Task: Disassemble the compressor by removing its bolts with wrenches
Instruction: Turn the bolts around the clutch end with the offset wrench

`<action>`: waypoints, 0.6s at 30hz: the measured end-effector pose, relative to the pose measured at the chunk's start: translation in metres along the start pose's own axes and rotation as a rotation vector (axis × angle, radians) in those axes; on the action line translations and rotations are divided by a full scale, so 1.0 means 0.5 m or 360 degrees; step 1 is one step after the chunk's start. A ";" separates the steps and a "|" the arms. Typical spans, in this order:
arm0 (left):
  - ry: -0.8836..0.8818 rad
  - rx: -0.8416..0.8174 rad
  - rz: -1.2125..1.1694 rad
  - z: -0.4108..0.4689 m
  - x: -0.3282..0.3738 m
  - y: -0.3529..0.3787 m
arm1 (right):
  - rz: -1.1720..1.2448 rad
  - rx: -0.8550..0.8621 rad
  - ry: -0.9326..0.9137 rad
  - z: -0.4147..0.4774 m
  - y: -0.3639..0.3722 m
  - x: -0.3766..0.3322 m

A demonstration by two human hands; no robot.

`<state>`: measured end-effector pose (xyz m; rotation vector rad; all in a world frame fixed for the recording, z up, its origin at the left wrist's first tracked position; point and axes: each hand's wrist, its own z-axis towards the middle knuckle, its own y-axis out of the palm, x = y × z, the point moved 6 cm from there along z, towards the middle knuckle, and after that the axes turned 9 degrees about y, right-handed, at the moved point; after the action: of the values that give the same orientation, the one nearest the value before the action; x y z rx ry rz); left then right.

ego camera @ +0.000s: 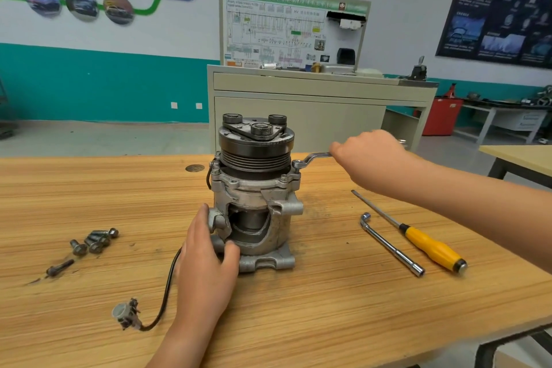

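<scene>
Compressor stands upright, left hand gripping its base. Right hand holds wrench on the three-o'clock flange bolt. Loose bolts lie at nine o'clock; others seemingly remain.

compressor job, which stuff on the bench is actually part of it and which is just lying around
In the job: compressor, gripped by the left hand; wrench, held in the right hand; loose bolts.
Lying about: L-wrench and screwdriver, both untouched; cabinet behind.
</scene>
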<state>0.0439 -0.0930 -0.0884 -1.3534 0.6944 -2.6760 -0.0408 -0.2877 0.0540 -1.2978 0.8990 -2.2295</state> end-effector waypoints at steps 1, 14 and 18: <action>0.0000 0.0001 0.0001 0.000 0.000 0.000 | 0.0077 0.0045 -0.0020 0.015 0.014 -0.001; 0.0012 0.0002 -0.0018 -0.002 0.005 0.000 | 0.1147 0.0749 0.0224 0.010 0.018 0.034; 0.0010 0.0003 0.0011 0.000 0.002 0.004 | 0.1035 0.0389 0.0323 -0.046 0.012 0.044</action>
<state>0.0430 -0.0948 -0.0886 -1.3400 0.6957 -2.6762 -0.0717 -0.2984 0.0548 -0.5613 0.9174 -1.8816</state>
